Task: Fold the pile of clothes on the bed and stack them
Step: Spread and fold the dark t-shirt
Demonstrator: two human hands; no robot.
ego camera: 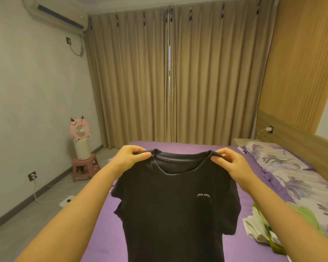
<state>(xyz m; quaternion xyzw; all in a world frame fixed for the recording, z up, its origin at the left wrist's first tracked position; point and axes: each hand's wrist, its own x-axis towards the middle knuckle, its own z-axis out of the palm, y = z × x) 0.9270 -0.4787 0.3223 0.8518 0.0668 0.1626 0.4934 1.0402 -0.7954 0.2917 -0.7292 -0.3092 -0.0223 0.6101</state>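
Note:
A black T-shirt [170,207] with small white lettering on the chest hangs in the air above the purple bed [180,145], its front facing me. My left hand [130,157] pinches its left shoulder beside the collar. My right hand [230,163] pinches the other shoulder. Both arms are stretched forward at about the same height. A small heap of white and green clothes [261,229] lies on the bed at the right, under my right forearm.
A floral quilt and pillow [284,167] run along the bed's right side by the wooden headboard. A pink fan on a white cylinder [80,140] stands on a small stool at the left. Beige curtains hang behind the bed. Cables lie on the floor.

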